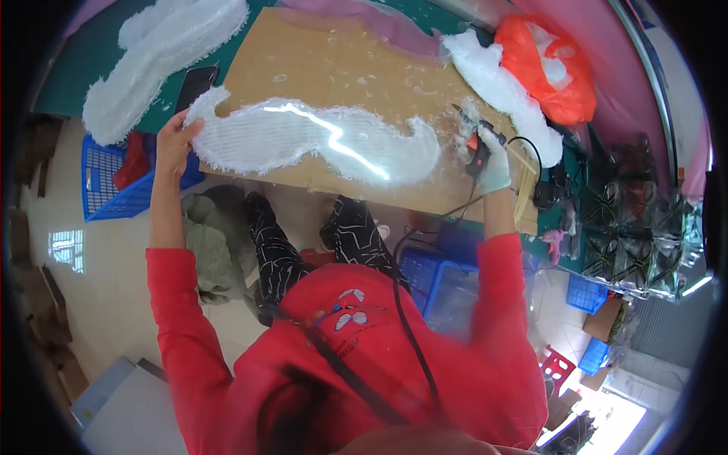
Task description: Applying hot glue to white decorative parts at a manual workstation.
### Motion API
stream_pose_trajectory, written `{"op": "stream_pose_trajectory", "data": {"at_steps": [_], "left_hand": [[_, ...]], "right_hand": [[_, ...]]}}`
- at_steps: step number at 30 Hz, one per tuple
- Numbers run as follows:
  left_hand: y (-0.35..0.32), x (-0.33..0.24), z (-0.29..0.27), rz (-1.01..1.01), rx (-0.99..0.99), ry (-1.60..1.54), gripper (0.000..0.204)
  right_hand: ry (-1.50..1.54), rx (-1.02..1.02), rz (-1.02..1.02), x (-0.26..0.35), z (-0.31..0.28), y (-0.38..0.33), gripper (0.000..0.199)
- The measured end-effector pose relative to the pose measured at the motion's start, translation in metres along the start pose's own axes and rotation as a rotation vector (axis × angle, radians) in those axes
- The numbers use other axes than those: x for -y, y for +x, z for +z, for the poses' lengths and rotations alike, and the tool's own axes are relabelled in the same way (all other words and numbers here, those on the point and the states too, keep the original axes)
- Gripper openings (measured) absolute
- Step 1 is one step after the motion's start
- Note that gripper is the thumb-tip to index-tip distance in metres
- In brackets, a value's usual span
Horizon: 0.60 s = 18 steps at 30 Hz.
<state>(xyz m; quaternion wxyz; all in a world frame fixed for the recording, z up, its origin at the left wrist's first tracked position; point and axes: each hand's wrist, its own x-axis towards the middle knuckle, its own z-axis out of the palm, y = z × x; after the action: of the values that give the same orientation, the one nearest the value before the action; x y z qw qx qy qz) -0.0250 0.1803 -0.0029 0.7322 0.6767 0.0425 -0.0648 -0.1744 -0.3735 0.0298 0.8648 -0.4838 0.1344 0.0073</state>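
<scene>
A long wavy strip of white fluffy material point(318, 140) lies on a brown cardboard sheet point(334, 68) on the table. My left hand point(176, 140) pinches the strip's left end. My right hand point(493, 163), in a white glove, grips a small black and orange corded tool point(479, 148) at the strip's right end. The tool's black cable point(409, 303) runs down across my red top.
Another white fluffy piece point(152, 53) lies at the far left, a further one point(500, 87) at the right next to an orange bag point(550, 68). A black phone point(196, 85) lies by the cardboard. Blue crates point(106, 182) stand on the floor.
</scene>
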Motion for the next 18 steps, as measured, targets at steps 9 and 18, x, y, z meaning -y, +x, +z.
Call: {"op": "stream_pose_trajectory", "data": {"at_steps": [9, 18], "left_hand": [[-0.031, -0.017, 0.006, 0.036, 0.011, -0.079, 0.035], [-0.060, -0.036, 0.001, 0.121, 0.025, -0.095, 0.037]], "right_hand": [[-0.562, -0.442, -0.337, 0.000, -0.012, -0.004, 0.032], [-1.759, -0.515, -0.227, -0.018, 0.031, -0.004, 0.046]]}}
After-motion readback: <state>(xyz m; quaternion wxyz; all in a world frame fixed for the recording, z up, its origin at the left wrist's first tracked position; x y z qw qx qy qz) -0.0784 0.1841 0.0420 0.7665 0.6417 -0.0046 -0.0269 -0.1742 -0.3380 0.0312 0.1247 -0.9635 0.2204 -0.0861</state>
